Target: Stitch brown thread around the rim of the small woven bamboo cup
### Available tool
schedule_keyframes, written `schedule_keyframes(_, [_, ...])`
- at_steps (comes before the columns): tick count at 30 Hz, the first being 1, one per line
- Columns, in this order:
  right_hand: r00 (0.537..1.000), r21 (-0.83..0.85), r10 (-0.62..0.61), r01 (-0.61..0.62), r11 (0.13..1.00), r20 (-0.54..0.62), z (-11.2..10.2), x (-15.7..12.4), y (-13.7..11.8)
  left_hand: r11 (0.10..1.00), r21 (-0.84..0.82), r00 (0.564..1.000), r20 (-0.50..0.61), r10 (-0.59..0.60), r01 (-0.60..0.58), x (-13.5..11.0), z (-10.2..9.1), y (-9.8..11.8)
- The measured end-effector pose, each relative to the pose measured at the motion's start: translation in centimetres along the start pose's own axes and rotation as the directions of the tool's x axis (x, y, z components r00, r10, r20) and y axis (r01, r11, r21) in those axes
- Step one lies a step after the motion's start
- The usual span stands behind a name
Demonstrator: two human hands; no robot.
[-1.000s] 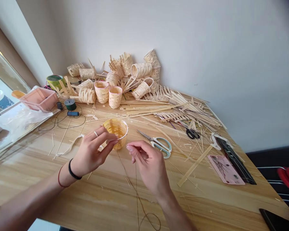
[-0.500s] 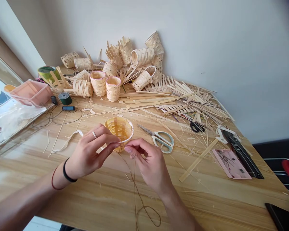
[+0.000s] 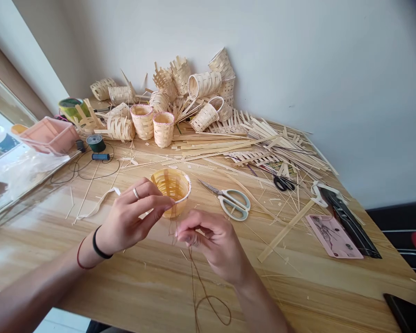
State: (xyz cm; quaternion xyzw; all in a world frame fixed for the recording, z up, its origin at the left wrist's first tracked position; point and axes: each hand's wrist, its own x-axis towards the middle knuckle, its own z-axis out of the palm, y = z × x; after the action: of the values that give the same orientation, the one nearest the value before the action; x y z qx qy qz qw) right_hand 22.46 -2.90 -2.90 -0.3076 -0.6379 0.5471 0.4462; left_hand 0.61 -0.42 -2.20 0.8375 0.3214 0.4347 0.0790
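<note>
A small yellow woven basket (image 3: 171, 182) stands on the table in front of me, its rim partly wrapped in white. My left hand (image 3: 137, 210) pinches the near side of that rim between thumb and fingertips. Just below and to the right, my right hand (image 3: 208, 238) is closed in a pinch on a thin brown thread (image 3: 201, 282). The thread runs up to the rim under my left fingers and hangs down in a loop toward the table's front. Whether a needle is in the right fingers I cannot make out.
Scissors (image 3: 229, 199) with pale handles lie right of the basket. Behind are several woven baskets (image 3: 162, 129) and a heap of bamboo strips (image 3: 222, 143). Thread spools (image 3: 95, 143) and a pink bin (image 3: 48, 134) are at left; a pink card (image 3: 333, 236) lies at right.
My right hand has moved down and slightly left, away from the rim, drawing the thread with it. My left hand keeps its pinch on the basket rim.
</note>
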Motion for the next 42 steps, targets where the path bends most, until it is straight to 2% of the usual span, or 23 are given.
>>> schedule_keyframes(6, [0.989, 0.157, -0.002, -0.022, 0.987, 0.146, -0.8, -0.3, -1.1, 1.000, 0.018, 0.999, -0.032, -0.022, 0.022, -0.2, 0.0, -0.3])
schedule_keyframes(14, [0.992, 0.247, -0.049, 0.019, 0.969, 0.115, -1.7, -0.3, -1.2, 0.998, 0.060, 0.997, -0.074, -0.011, 0.016, 0.2, 0.1, 0.0])
schedule_keyframes(23, [0.987, 0.370, -0.007, -0.053, 0.927, 0.161, -1.6, -0.5, -0.1, 0.997, 0.067, 0.995, -0.096, -0.018, 0.024, 0.2, -0.2, -0.5])
schedule_keyframes(25, [0.987, 0.349, -0.002, -0.055, 0.935, 0.162, -1.6, -0.5, 0.0, 0.997, 0.069, 0.994, -0.100, -0.031, 0.038, 0.2, -0.2, -0.7])
schedule_keyframes(27, [0.989, 0.259, 0.020, -0.058, 0.964, 0.148, -1.5, -0.3, 0.2, 0.996, 0.066, 0.992, -0.112, -0.053, 0.061, 0.2, -0.3, -0.8])
schedule_keyframes(29, [0.985, 0.049, 0.086, -0.094, 0.994, 0.146, -1.2, -0.2, 0.6, 0.994, 0.061, 0.989, -0.129, -0.077, 0.085, 0.2, -0.3, -0.9])
schedule_keyframes(31, [0.974, -0.168, 0.157, -0.129, 0.977, 0.166, -0.8, 0.0, 1.2, 0.992, 0.058, 0.985, -0.140, -0.100, 0.109, 0.1, -0.3, -1.1])
schedule_keyframes(33, [0.960, -0.267, 0.189, -0.130, 0.955, 0.209, -0.3, 0.0, 1.9, 0.990, 0.060, 0.982, -0.144, -0.119, 0.128, -0.1, -0.4, -1.3])
schedule_keyframes(36, [0.951, -0.183, 0.181, -0.137, 0.974, 0.252, 0.3, 0.0, 2.5, 0.988, 0.055, 0.979, -0.151, -0.134, 0.143, -0.2, -0.4, -1.6])
schedule_keyframes(39, [0.931, -0.024, 0.245, -0.248, 0.968, 0.270, 0.5, -0.1, 2.4, 0.988, 0.050, 0.977, -0.162, -0.136, 0.146, -0.3, -0.4, -1.8])
schedule_keyframes(42, [0.903, -0.013, 0.310, -0.321, 0.947, 0.296, 0.6, -0.3, 1.9, 0.985, 0.057, 0.974, -0.168, -0.151, 0.163, -0.3, -0.4, -1.9])
